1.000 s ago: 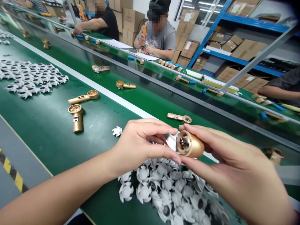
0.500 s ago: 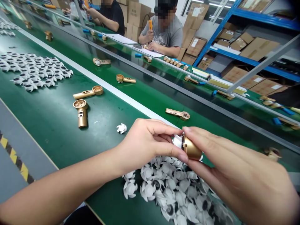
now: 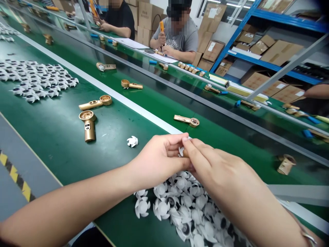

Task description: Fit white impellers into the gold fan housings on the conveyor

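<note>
Above a heap of white fan blades (image 3: pixel 161 207), my two hands meet with fingers closed together. Between the fingers of my left hand (image 3: pixel 164 154) a white fan blade (image 3: pixel 181 151) partly shows. My right hand (image 3: pixel 218 164) is wrapped round a gold fan housing, which its fingers now hide almost wholly. How far the blade sits inside the housing cannot be seen. One loose fan blade (image 3: pixel 132 141) lies left of my left hand. Farther left are two gold handheld fan bodies, one with its handle toward me (image 3: pixel 89 130) and one lying sideways (image 3: pixel 94 104).
Rows of white fan blades (image 3: pixel 38 80) cover the far left of the green bench. Beyond the white strip (image 3: pixel 128 104), several gold fan bodies (image 3: pixel 186 120) lie on the green belt. Co-workers (image 3: pixel 177 41) sit across the line, one holding an orange tool (image 3: pixel 161 26).
My right hand has moved left and turned over the gold housing, covering it. My hands are closer together. Fan bodies on the belt have shifted left, and another at right is now uncovered.
</note>
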`<action>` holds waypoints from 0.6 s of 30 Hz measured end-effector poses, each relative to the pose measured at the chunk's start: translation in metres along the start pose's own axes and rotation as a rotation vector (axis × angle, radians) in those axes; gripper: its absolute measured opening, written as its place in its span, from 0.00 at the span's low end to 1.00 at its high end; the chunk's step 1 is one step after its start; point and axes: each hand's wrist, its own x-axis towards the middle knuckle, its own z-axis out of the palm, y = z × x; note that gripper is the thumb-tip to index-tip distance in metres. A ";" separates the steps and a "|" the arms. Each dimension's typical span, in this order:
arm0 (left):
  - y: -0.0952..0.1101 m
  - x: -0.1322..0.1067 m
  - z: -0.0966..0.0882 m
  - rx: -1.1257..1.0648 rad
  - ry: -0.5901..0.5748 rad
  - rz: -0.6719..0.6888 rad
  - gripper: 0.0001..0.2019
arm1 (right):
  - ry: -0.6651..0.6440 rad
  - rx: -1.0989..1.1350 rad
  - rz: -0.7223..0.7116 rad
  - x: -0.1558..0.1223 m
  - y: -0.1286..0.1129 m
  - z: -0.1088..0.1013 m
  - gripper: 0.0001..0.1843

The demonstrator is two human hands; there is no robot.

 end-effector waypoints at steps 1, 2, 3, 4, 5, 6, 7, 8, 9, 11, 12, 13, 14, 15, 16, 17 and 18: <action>-0.001 0.001 0.000 0.031 0.022 0.004 0.15 | -0.010 0.002 -0.008 0.001 -0.001 0.000 0.27; -0.003 0.002 0.000 0.065 0.046 0.003 0.15 | -0.024 -0.008 -0.013 0.002 -0.001 0.001 0.28; -0.004 0.003 0.000 0.095 0.073 0.000 0.15 | -0.043 -0.026 -0.014 0.003 -0.002 0.002 0.28; -0.004 0.004 0.000 0.117 0.100 -0.004 0.16 | -0.062 -0.048 -0.007 0.004 -0.001 0.004 0.29; -0.004 0.006 -0.001 0.121 0.120 -0.006 0.17 | -0.082 -0.065 0.009 0.005 0.000 0.006 0.30; -0.003 0.007 -0.001 0.102 0.133 -0.014 0.21 | -0.097 -0.067 0.030 0.005 0.002 0.009 0.30; -0.002 0.008 -0.002 0.063 0.147 -0.029 0.25 | -0.100 -0.041 0.056 0.005 0.006 0.012 0.28; 0.000 0.008 -0.003 0.002 0.162 -0.049 0.29 | -0.088 0.018 0.080 0.004 0.009 0.015 0.26; 0.003 0.008 -0.004 -0.078 0.174 -0.066 0.33 | -0.065 0.103 0.104 0.002 0.013 0.018 0.25; 0.009 0.007 -0.005 -0.263 0.147 -0.084 0.31 | -0.025 0.306 0.148 -0.002 0.020 0.022 0.29; 0.012 0.006 -0.006 -0.351 0.098 -0.092 0.26 | -0.022 0.398 0.167 -0.004 0.023 0.024 0.33; 0.014 0.005 -0.006 -0.428 0.032 -0.098 0.20 | -0.030 0.468 0.183 -0.006 0.025 0.025 0.36; 0.016 0.004 -0.006 -0.490 -0.034 -0.107 0.17 | -0.038 0.511 0.197 -0.008 0.026 0.025 0.39; 0.017 0.003 -0.006 -0.534 -0.089 -0.118 0.16 | -0.038 0.533 0.210 -0.009 0.027 0.025 0.40; 0.018 0.002 -0.007 -0.557 -0.127 -0.131 0.18 | -0.030 0.543 0.218 -0.010 0.028 0.025 0.40; 0.019 0.001 -0.007 -0.558 -0.153 -0.147 0.21 | -0.023 0.548 0.217 -0.011 0.029 0.024 0.38; 0.020 0.000 -0.008 -0.537 -0.174 -0.162 0.24 | -0.019 0.555 0.212 -0.011 0.031 0.022 0.34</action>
